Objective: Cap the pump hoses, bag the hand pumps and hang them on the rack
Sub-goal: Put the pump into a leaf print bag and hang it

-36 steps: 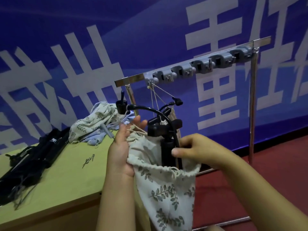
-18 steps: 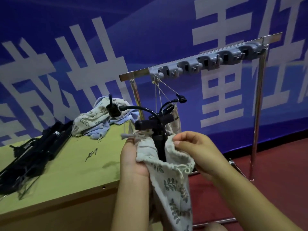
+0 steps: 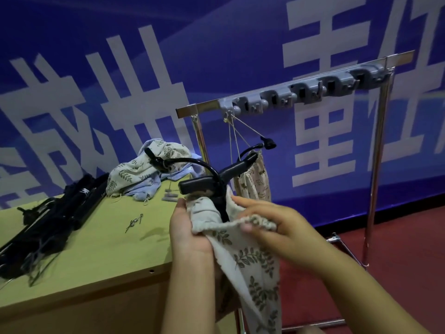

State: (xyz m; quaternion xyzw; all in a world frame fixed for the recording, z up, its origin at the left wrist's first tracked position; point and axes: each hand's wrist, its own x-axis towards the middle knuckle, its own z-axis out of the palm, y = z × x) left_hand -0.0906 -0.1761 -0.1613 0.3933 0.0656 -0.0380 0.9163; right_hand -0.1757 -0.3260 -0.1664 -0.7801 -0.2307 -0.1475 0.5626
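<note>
Hands are holding the leafy bag [image 3: 250, 256] up near the desk [image 3: 96, 249]. Left hand [image 3: 190, 232] fingers and right hand [image 3: 272, 227] fingers are pinching its mouth, keeping the pump [image 3: 204, 189] inside, near the rack [image 3: 301, 92].

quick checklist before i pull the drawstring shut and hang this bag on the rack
1. Pump body inside bag: ok. The hand pump sits in the leaf-print bag, handle and hose sticking out.
2. Grip on bag mouth: ok. Left hand and right hand both hold the gathered rim.
3. Hose capped: cannot tell. The hose end is dark and blurred.
4. Drawstring free to pull: cannot tell, hidden under the fingers.
5. Free hook on rack: ok. The grey hook rail has open hooks right of the hanging bag.
</note>
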